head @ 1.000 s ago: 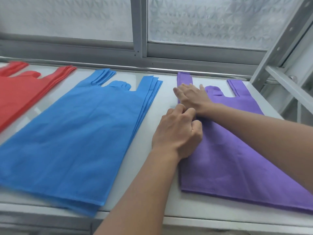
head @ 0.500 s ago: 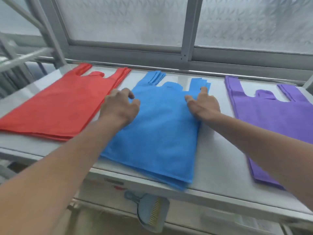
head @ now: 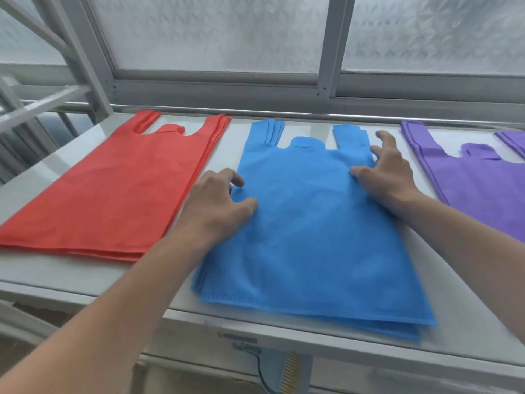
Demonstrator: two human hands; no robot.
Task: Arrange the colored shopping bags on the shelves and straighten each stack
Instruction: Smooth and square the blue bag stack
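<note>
Three flat stacks of fabric shopping bags lie side by side on a white shelf [head: 71,277], handles toward the window. The red stack [head: 113,194] is at the left, the blue stack [head: 306,237] in the middle, the purple stack [head: 483,189] at the right, cut off by the frame edge. My left hand [head: 218,206] rests on the blue stack's left edge with its fingers curled over that edge. My right hand [head: 389,172] lies on the blue stack's right edge, fingers spread and pressing. The blue bags' bottom edges are slightly fanned.
A frosted window with a grey frame [head: 221,89] runs behind the shelf. A metal rack upright [head: 85,58] stands at the back left. Below the shelf's front lip [head: 369,348] hangs a blue dustpan and brush [head: 272,365].
Both hands left the purple stack and moved to the blue stack, one on each side edge. My view swung left, bringing the red stack fully into sight.
</note>
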